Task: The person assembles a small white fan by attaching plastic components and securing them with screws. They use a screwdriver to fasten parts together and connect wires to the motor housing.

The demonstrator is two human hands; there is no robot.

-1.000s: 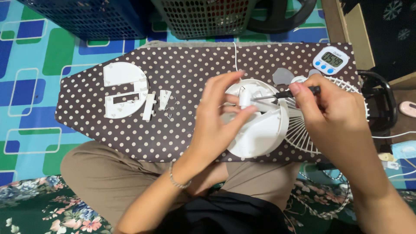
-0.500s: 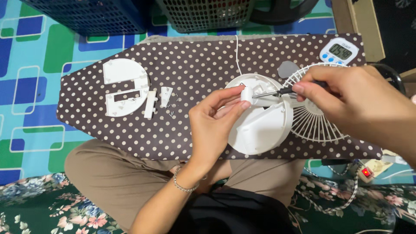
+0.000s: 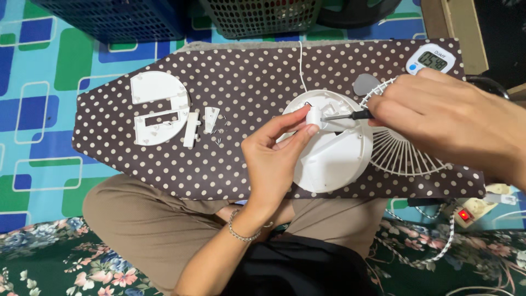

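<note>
Head view: left hand pinches white cap (thumb, forefinger); right hand grips screwdriver.

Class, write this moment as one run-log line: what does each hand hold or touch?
left hand: pinches small white part | right hand: holds screwdriver, tip at part | white round fan base on dotted board

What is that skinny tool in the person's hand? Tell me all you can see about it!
It is a small screwdriver with a thin, shiny metal shaft and a dark handle. It lies nearly level, tip pointing left. The right hand grips the handle, hiding most of it. The tip meets a small white cylinder part that the left hand pinches between thumb and fingers, above the round white fan housing. Whether the tip sits in a screw cannot be seen.
</note>
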